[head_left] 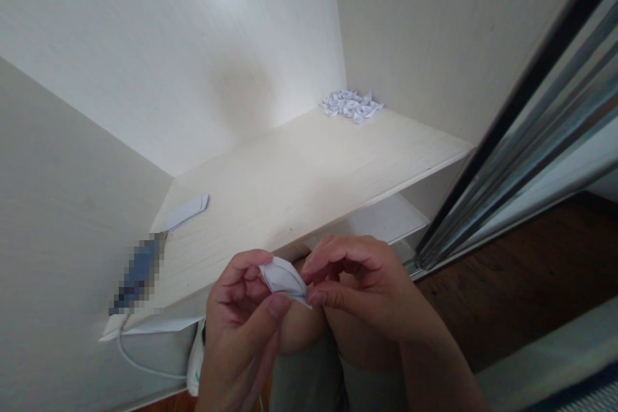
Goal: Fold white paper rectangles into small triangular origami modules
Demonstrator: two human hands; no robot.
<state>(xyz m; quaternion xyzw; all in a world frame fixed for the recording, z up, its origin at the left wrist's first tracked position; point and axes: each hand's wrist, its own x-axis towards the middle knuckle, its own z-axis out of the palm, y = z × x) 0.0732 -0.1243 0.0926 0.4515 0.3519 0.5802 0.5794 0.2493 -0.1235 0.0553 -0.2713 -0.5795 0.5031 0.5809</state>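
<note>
My left hand [241, 315] and my right hand [360, 286] meet low in the middle of the view, above my knees. Both pinch a small folded piece of white paper [284, 278] between thumb and fingers, the left from below and the right from the right side. The paper is creased into a small pointed shape. Behind the hands runs the front edge of a pale wooden shelf [299, 187].
A heap of several small folded white paper pieces [351, 105] lies in the shelf's far right corner. A flat white paper strip [186, 211] and a blurred-out object [138, 273] with a white cable [140, 364] sit at the shelf's left. A sliding door frame [512, 135] stands to the right, above the dark wooden floor [521, 283].
</note>
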